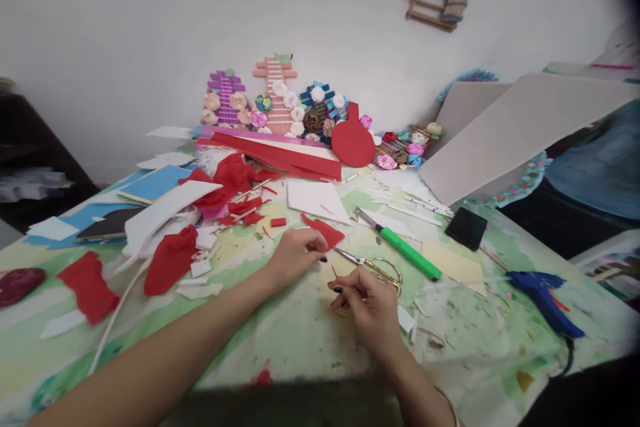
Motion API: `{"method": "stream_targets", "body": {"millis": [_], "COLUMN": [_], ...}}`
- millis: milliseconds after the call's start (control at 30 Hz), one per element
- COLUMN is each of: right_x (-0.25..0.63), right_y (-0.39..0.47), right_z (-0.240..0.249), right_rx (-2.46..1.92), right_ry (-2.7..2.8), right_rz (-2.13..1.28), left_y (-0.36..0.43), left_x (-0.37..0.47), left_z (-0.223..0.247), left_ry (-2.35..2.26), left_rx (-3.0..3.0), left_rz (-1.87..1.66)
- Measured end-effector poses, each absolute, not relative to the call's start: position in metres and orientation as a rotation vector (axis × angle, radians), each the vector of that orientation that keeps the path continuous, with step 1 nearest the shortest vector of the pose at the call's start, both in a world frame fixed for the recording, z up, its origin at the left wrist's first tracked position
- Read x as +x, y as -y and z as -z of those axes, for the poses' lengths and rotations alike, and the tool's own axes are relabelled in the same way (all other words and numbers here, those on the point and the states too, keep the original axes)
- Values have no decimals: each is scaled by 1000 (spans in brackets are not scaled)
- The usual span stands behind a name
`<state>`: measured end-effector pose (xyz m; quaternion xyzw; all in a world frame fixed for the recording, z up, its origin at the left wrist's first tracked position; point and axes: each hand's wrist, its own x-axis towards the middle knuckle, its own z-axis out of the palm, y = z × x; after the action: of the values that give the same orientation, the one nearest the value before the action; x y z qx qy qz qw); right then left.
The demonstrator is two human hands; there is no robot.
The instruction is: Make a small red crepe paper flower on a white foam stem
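My right hand (367, 303) is closed in a pinch on a thin red strip (334, 271), which sticks up from between the fingertips. To its left and a little farther away, my left hand (297, 255) has its thumb and fingertips pressed together; whatever they hold is too small to make out. A red scrap (326, 233) lies just beyond the left fingertips. Gold-handled scissors (383, 272) rest behind my right hand, blades toward the left hand. The two hands are apart.
A green cutter (410, 253), a black phone (466, 228) and a blue glue gun (545, 297) lie to the right. Red pieces (173, 260) and white scraps cover the left side. Flower crafts (280, 107) stand against the wall beside a red round-bodied cutout (353, 141).
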<state>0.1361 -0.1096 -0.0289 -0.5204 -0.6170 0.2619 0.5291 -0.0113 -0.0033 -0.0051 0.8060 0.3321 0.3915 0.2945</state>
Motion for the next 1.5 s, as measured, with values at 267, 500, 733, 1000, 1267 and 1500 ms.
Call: {"method": "stream_targets", "body": {"millis": [267, 500, 733, 1000, 1267, 1500], "right_x": [166, 184, 181, 195, 211, 174], "right_y": [97, 41, 32, 8, -18, -15], "right_z": [-26, -27, -25, -50, -27, -9], "right_rx": [-1462, -1946, -1873, -2071, -2317, -2011], "right_ry": [1980, 2393, 2535, 2363, 2049, 2183], "right_rz": [-363, -137, -321, -435, 16, -43], "left_y": [-28, -36, -34, -44, -44, -47], "left_x": [-35, -39, -35, -45, -37, -32], "left_z": [-2, 2, 2, 6, 21, 35], "left_ry": [-1060, -1107, -1178, -1375, -1276, -1292], "left_rx": [1784, 1730, 1809, 1730, 2319, 2630], "left_rz": [-1262, -1287, -1247, -1337, -1085, -877]}}
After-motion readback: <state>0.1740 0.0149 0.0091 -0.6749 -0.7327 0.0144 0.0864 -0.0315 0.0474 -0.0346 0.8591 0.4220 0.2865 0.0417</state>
